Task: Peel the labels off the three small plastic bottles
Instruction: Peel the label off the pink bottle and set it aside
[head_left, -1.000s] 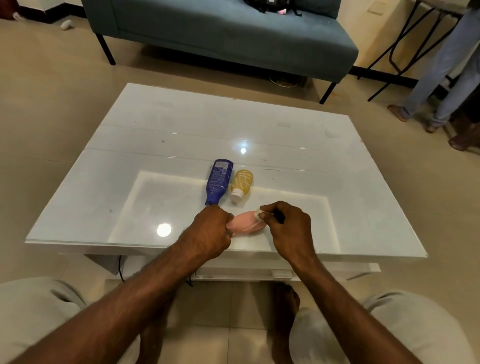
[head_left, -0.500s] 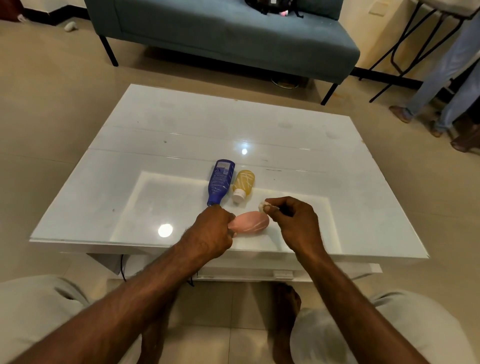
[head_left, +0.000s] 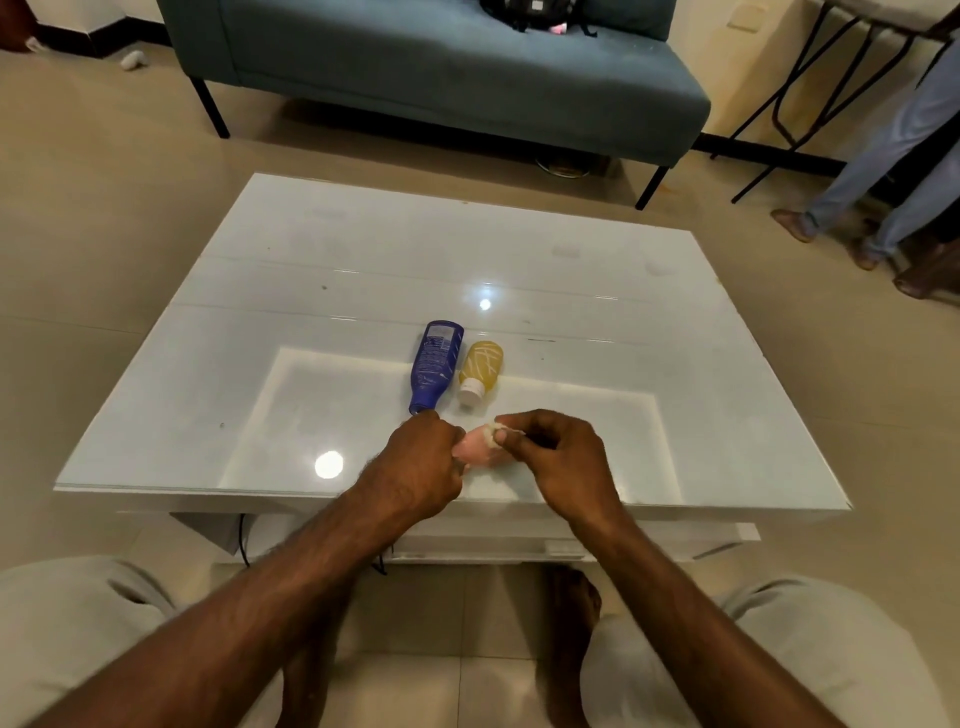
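My left hand (head_left: 421, 467) grips one end of a small pink bottle (head_left: 478, 451) lying near the front of the white glass table (head_left: 363, 270). My right hand (head_left: 558, 457) pinches a crumpled whitish piece of label (head_left: 491, 432) at the bottle's top side; much of the bottle is hidden between the hands. Just beyond them a blue bottle (head_left: 436, 364) with a printed label lies on its side, cap toward me. A small yellow bottle (head_left: 480, 370) with a white cap lies right beside it.
A teal sofa (head_left: 441, 67) stands beyond the table with a dark bag on it. Another person's legs (head_left: 883, 171) and a black metal stand are at the far right. My knees sit below the table's front edge.
My right hand has moved left, back onto the pink bottle, with the bit of label in its fingers. The bottle is now more covered by both hands. The blue and yellow bottles have not moved.
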